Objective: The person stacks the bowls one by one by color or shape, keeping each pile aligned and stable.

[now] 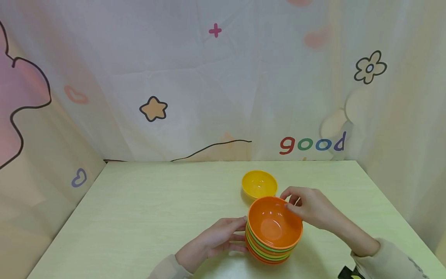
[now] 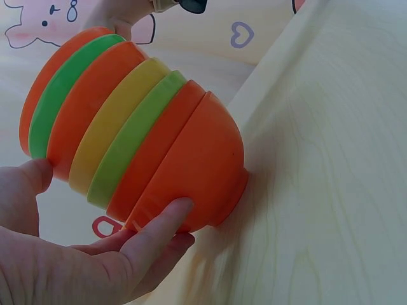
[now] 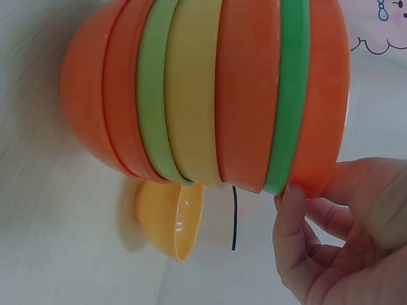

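A stack of several nested bowls in orange, green and yellow stands on the table, its foot against the surface in the left wrist view. On top is an orange bowl; the right hand pinches its far right rim between thumb and fingers. Against the stack's left side rests the left hand, its fingers fairly straight along the lowest orange bowl and its thumb near the upper rims. Just behind the stack sits a yellow bowl, upright, nothing visible inside it.
The pale wooden table reaches back to a printed curtain, which also hangs along both sides. A dark object shows by the right sleeve at the bottom edge.
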